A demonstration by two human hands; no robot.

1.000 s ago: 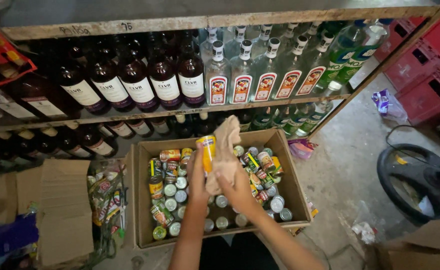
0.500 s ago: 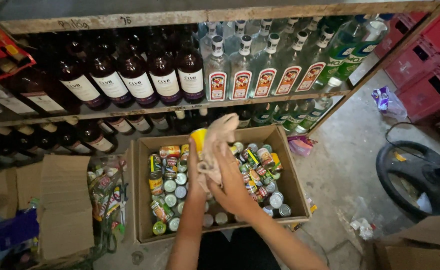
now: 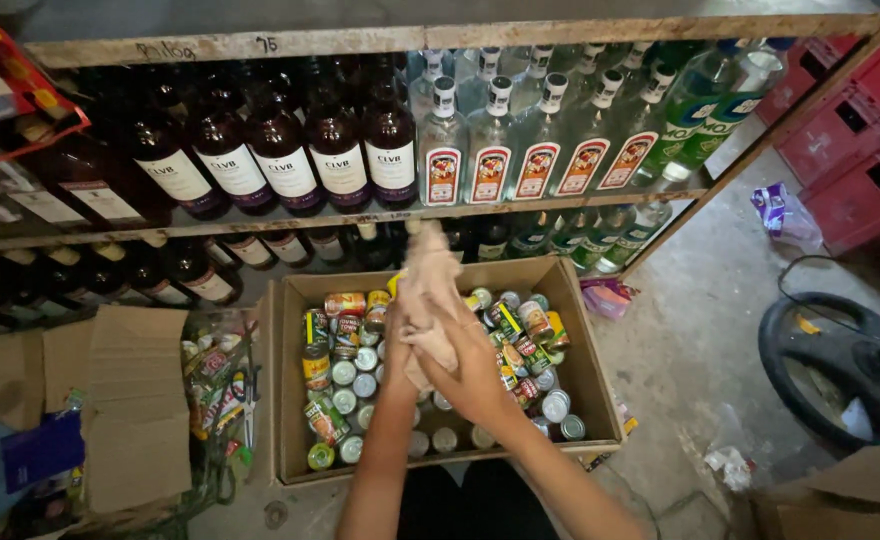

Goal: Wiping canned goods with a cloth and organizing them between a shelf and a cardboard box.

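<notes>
Beige cloth [image 3: 428,290] bunched between both hands above the cardboard box [image 3: 588,385], wrapped over a yellow-lidded can [image 3: 394,285], seemingly for wiping. Right hand [image 3: 475,375] clenched on the cloth's lower end; left hand [image 3: 398,335] mostly hidden behind it, closed on the wrapped can as far as can be told. Below, tins [image 3: 345,375] packed upright and on their sides. Behind, shelf [image 3: 360,215] with dark bottles [image 3: 285,150] and clear bottles [image 3: 490,135].
</notes>
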